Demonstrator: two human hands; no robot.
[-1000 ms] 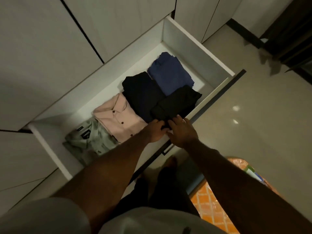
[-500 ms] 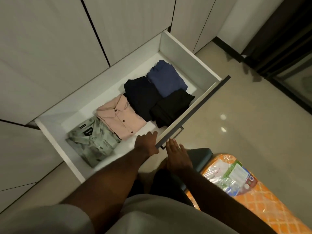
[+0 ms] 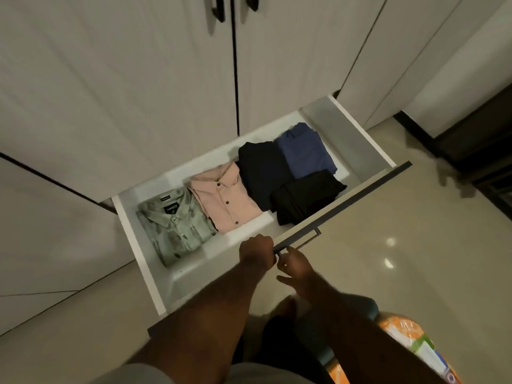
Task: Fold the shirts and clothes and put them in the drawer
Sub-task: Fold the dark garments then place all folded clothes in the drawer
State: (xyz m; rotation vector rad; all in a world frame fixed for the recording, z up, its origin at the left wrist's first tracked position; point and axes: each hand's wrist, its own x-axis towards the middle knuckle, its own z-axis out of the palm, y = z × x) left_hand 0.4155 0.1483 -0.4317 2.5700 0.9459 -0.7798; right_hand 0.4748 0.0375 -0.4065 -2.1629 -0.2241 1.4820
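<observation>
The white drawer (image 3: pixel 130 217) stands pulled out from the base of the pale wardrobe (image 3: pixel 138 92), and five folded garments lie in a row inside it: a green patterned shirt (image 3: pixel 174 225) at the left end, a pink button shirt (image 3: pixel 225 202) just beside it, a dark navy garment (image 3: pixel 260 170) next, then a blue garment (image 3: pixel 304 151) at the far right with a black garment (image 3: pixel 304 196) in front of it, touching the drawer's front panel (image 3: pixel 346 200). The left hand (image 3: pixel 256 254) rests on the top edge of that panel with its fingers curled over the edge, a clenched grip on the panel. The right hand (image 3: pixel 295 268) sits just below, on the outer side, fingers loosely spread and touching the bar handle (image 3: pixel 300 243); its grip looks released. All the clothes lie beyond both hands, well inside the drawer, and neither hand touches any of them. An orange patterned mat (image 3: pixel 401 345) lies on the floor (image 3: pixel 401 259) at lower right.
</observation>
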